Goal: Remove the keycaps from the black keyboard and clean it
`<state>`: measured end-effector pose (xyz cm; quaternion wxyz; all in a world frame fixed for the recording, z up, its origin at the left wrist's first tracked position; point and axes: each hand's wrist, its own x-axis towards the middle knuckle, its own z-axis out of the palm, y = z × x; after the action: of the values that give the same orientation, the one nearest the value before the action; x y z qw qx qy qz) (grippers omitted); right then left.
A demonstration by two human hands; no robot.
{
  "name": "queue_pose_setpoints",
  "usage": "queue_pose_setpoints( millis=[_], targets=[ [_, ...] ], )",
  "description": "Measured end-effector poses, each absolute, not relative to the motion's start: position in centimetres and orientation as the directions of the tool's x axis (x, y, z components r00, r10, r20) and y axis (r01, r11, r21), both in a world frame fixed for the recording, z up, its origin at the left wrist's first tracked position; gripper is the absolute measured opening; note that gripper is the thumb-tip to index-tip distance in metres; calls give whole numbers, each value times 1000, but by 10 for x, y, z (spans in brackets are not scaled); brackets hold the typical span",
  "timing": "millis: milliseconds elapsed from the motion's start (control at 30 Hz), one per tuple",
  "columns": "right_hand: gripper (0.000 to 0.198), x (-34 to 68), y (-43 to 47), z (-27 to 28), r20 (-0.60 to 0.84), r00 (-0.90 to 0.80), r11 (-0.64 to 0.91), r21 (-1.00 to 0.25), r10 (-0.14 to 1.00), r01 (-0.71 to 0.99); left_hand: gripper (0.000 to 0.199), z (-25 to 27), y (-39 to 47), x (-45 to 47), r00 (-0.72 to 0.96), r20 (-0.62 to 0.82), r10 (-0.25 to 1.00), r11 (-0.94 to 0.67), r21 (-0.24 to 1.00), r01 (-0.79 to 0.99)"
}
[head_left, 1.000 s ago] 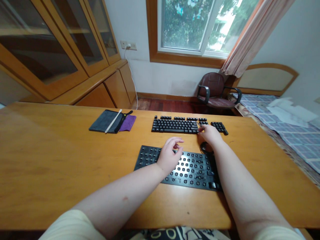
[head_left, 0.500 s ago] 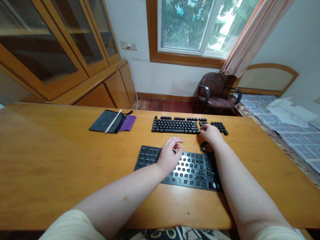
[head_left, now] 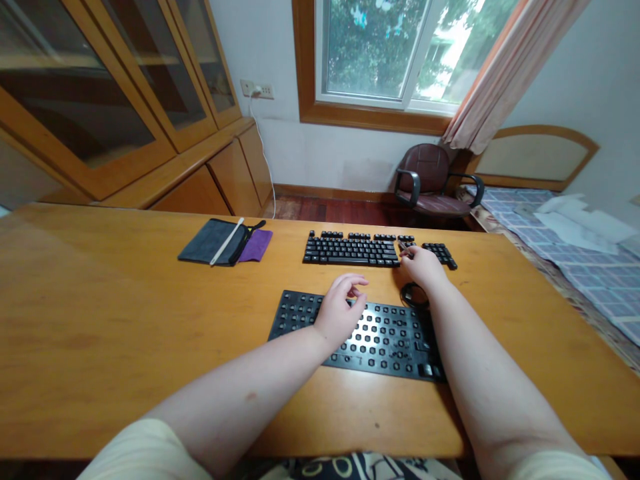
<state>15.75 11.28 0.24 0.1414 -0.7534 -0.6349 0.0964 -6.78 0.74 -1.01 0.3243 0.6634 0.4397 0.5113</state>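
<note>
A black keyboard base (head_left: pixel 370 340) with its switch posts bare lies in front of me; a few keycaps (head_left: pixel 427 370) sit at its right end. Over its middle is my left hand (head_left: pixel 343 307), fingers loosely curved and apart, holding nothing. Beyond the base, loose black keycaps (head_left: pixel 350 250) are laid out in keyboard order. My right hand (head_left: pixel 423 265) is at the gap between the main block and the number-pad keycaps (head_left: pixel 440 253), its fingertips pinched among small dark pieces. What they grip is too small to make out. A coiled black cable (head_left: pixel 413 295) lies below that hand.
On the left of the wooden table (head_left: pixel 125 320) lie a dark grey pouch (head_left: pixel 207 241), a white stick (head_left: pixel 227 242) across it and a purple cloth (head_left: pixel 257 245). Past the far edge stand a chair (head_left: pixel 425 173), a bed (head_left: pixel 565 233) and a glass-fronted cabinet (head_left: pixel 165 133).
</note>
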Motion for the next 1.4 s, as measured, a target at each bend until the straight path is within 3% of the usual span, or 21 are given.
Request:
queue_pose_setpoints(
  millis=[367, 667, 800, 967, 1400],
  targets=[
    [26, 158, 112, 1, 42, 156, -135, -318, 987, 939, 23, -9, 8, -67, 91, 384, 919, -395, 883, 255],
    [27, 159, 112, 5, 71, 178, -136, -397, 982, 908, 24, -10, 8, -68, 93, 388, 917, -399, 883, 248],
    [33, 157, 109, 7, 54, 54, -21, -487, 997, 873, 24, -10, 7, -67, 92, 390, 916, -401, 882, 248],
    [37, 151, 105, 7, 39, -75, 85, -511, 996, 856, 24, -9, 7, -67, 86, 396, 914, -405, 879, 251],
    [33, 152, 108, 3, 35, -76, 83, -516, 997, 852, 24, -10, 8, -67, 88, 395, 914, -404, 879, 253]
  ],
)
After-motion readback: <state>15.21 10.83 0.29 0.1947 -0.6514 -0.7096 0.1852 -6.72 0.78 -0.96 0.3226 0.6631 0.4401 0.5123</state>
